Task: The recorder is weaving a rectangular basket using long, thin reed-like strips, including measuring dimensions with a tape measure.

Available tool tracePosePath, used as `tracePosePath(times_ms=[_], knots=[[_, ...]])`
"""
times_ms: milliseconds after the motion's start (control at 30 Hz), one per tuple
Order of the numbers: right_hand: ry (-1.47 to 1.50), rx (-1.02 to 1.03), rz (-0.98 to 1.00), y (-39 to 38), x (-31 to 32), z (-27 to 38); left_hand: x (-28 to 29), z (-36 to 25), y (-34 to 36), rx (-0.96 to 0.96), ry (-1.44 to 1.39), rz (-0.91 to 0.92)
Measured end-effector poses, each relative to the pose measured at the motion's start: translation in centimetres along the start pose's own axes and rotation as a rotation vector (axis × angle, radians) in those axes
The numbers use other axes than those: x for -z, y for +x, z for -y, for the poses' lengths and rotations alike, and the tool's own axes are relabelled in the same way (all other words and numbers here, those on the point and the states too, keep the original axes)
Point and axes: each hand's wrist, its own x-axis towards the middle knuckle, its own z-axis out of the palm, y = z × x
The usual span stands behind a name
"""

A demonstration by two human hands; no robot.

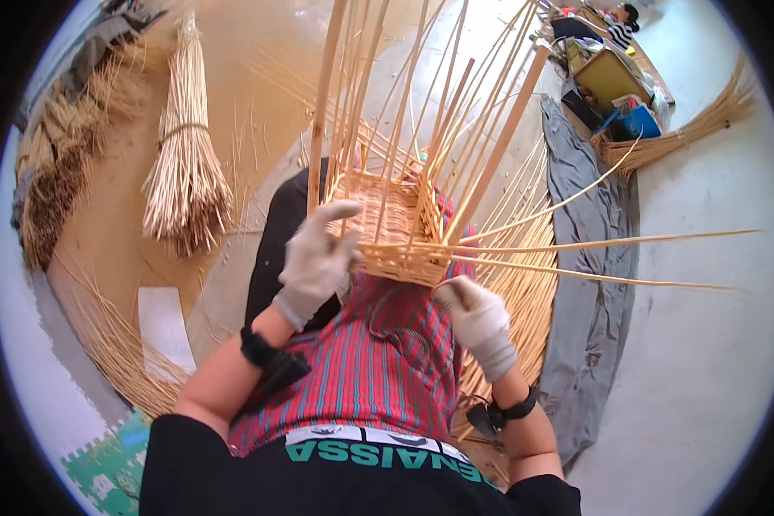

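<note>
A half-woven wicker basket [404, 263] rests over my lap, its long upright rods [378, 86] fanning away from me. Two thicker flat stakes [503, 129] stand at its corners. My gloved left hand [314, 262] grips the basket's near left corner, with the index finger lying along the side. At the near right corner my gloved right hand [476, 320] has its fingers pinched together against the weave; what lies between them is hidden. Several loose willow rods [611, 244] stick out to the right from that corner, just above my right hand.
A tied bundle of rods [189, 155] lies at the far left, with more bundles [56, 163] along the wall. To my right, loose rods [520, 314] lie beside a grey cloth [589, 335]. A blue bag [636, 120] and another bundle [679, 142] are at far right.
</note>
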Motion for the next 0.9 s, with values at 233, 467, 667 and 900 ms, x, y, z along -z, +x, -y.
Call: tracePosePath(times_ms=[233,467,667,900], knots=[[-0.78,0.379,-0.123,6.0,-5.9,2.0,7.3,2.6,1.2,0.596,-0.001,0.374],[-0.623,0.411,-0.226,2.8,-6.3,0.5,8.1,2.7,0.2,0.461,-0.06,0.493],[-0.547,0.625,-0.265,1.1,2.8,1.8,7.1,-5.3,0.8,0.155,-0.161,0.74],[-0.491,0.35,-0.54,-1.1,6.3,0.4,-3.5,-9.5,-0.2,-0.087,-0.139,0.832]])
